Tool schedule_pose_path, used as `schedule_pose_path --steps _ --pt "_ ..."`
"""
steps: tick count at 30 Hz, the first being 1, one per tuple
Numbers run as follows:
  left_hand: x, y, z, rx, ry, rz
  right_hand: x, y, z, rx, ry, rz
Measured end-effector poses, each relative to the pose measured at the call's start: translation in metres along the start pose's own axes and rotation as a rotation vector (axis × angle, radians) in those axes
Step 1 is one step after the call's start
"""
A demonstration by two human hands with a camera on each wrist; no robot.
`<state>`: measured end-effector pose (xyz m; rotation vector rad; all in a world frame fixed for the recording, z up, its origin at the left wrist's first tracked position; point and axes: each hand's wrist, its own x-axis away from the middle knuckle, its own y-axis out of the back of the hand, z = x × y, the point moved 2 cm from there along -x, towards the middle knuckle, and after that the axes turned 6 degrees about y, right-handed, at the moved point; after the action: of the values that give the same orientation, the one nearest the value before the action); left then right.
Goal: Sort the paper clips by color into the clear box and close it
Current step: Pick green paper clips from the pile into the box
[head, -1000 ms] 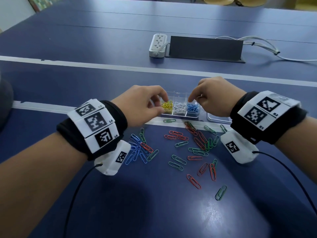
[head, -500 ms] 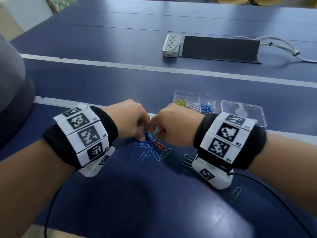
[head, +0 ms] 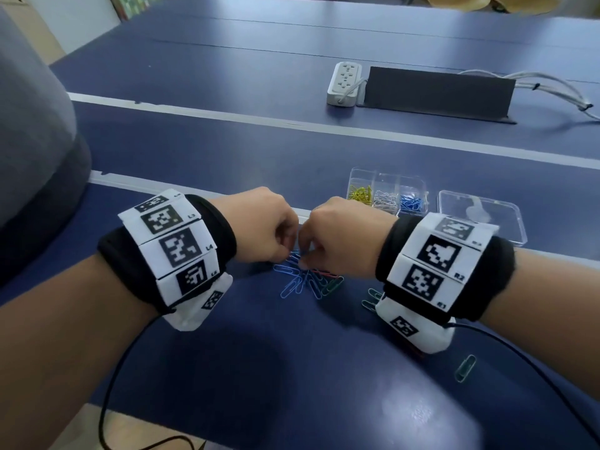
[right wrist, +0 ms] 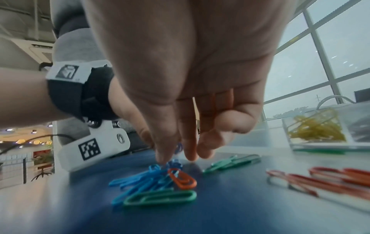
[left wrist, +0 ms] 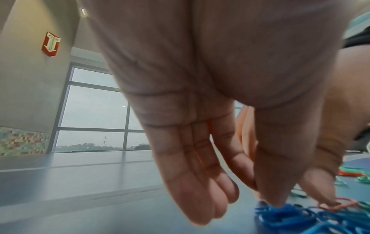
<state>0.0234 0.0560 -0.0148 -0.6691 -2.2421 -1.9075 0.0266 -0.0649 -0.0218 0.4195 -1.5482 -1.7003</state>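
Note:
Both hands meet over a heap of blue paper clips (head: 300, 280) on the dark blue table. My left hand (head: 287, 254) points its fingers down, and thumb and forefinger pinch together on the blue clips (left wrist: 284, 215). My right hand (head: 303, 263) pinches at the same heap (right wrist: 148, 178), with a blue clip raised between its fingertips. An orange clip (right wrist: 183, 178) and a green clip (right wrist: 160, 198) lie against the heap. The clear box (head: 386, 180) stands open behind the hands, with yellow, white and blue clips in separate compartments. Its lid (head: 480, 219) lies flat to the right.
More green clips (head: 371, 298) and red clips (right wrist: 320, 180) lie under and beside my right wrist, and one green clip (head: 466, 368) lies nearer me. A white power strip (head: 344, 82) and a black cable cover (head: 438, 90) sit far back.
Both hands came back from the box to the blue heap on the table, and since half a second ago they have closed in on it. The head view shifted left.

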Motion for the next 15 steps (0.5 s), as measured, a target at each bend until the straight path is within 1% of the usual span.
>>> schedule_pose_path --steps 2,5,8,11,13,15 --pt "0.003 0.002 0.001 0.02 0.004 -0.004 -0.004 -0.001 0.001 -0.015 -0.006 -0.002" --pt "0.004 0.0 0.004 0.054 0.006 -0.015 -0.005 0.004 0.001 -0.004 0.007 -0.06" --pt "0.003 -0.001 0.007 0.091 0.01 -0.021 -0.004 0.01 -0.002 0.003 -0.033 -0.086" --pt "0.001 -0.005 0.004 0.058 -0.001 0.017 0.0 0.012 -0.005 0.01 -0.062 -0.056" --pt "0.001 -0.009 0.0 0.007 -0.034 0.037 0.006 0.011 -0.004 0.025 -0.029 -0.011" --pt "0.0 -0.013 -0.001 -0.017 -0.062 0.024 0.014 0.008 -0.001 0.024 -0.003 0.019"
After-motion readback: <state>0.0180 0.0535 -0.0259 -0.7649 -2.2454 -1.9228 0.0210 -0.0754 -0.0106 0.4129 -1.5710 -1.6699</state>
